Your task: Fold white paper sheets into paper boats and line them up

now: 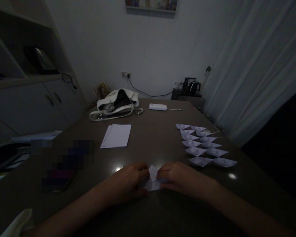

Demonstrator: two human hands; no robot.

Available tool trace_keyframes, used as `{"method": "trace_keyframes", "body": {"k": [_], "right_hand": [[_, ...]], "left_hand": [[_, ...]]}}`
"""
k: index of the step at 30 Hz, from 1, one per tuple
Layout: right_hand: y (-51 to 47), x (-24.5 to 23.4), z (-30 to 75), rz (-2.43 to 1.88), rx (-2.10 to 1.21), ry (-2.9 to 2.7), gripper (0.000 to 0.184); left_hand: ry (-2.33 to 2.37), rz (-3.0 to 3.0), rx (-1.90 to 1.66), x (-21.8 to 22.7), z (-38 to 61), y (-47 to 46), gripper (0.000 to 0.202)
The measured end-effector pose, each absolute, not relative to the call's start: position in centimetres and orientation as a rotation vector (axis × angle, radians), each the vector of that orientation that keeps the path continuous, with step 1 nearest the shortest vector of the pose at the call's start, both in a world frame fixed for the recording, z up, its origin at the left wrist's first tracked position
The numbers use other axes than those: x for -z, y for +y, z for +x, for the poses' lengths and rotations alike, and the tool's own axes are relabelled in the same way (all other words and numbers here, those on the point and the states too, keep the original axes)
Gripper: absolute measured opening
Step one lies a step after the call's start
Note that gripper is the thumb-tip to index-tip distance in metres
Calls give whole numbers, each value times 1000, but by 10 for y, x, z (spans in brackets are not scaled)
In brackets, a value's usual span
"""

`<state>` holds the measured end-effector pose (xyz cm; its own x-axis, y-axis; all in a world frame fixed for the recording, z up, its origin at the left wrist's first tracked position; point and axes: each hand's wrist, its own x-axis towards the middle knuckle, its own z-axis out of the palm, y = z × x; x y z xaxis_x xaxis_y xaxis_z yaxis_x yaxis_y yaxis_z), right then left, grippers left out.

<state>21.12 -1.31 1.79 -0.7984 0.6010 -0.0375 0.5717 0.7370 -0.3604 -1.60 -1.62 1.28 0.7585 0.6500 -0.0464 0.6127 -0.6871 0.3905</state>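
A small piece of folded white paper (153, 179) lies on the dark table (160, 135) close in front of me. My left hand (129, 181) has its fingers curled and pinched on the paper's left side. On the right side of the same paper my right hand (179, 177) pinches in the same way. Both hands rest on the tabletop. To the right, several finished white paper boats (204, 146) lie in two rows.
A stack of white paper sheets (116, 135) lies ahead at centre left. Further back sit a white handbag (115, 103) and a white power bank (158, 107) with a cable. Shelves and cabinets (27, 82) stand at left, a curtain (261, 72) at right.
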Motion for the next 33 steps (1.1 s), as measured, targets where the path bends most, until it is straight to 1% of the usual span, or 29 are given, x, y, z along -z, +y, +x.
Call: {"method": "trace_keyframes", "body": {"k": [2,5,9,11,17,20,23,27,29,30,33], "right_hand": [[-14,-19,210,-946,-499,-2907,15],[-18,-18,207,-964,-333,-2954,13],[-27,-10,200,-990,-13,-2994,9],[-31,-4,197,-993,95,-2968,6],[-38,13,193,-979,303,-2805,6],[-38,16,194,-954,344,-2802,10],[-38,16,194,-953,368,-2827,4],[-39,20,192,-998,339,-2819,9],[-38,22,192,-1037,291,-2773,7],[-37,23,192,-1063,251,-2742,5],[-32,23,195,-1156,37,-2644,4]], "left_hand": [[954,2560,-146,-13,-16,-17,26],[948,2566,-170,-13,-15,-18,29],[945,2607,-160,-14,-13,-19,13],[933,2644,-126,-14,-11,-20,8],[951,2804,-56,-10,-8,-22,14],[963,2836,-8,-10,-10,-24,13],[983,2838,25,-13,-12,-25,11],[1000,2745,-35,-11,-14,-23,9],[1021,2664,-105,-7,-15,-20,9],[1025,2621,-140,-5,-15,-18,13],[1020,2471,-216,1,-15,-11,20]]}}
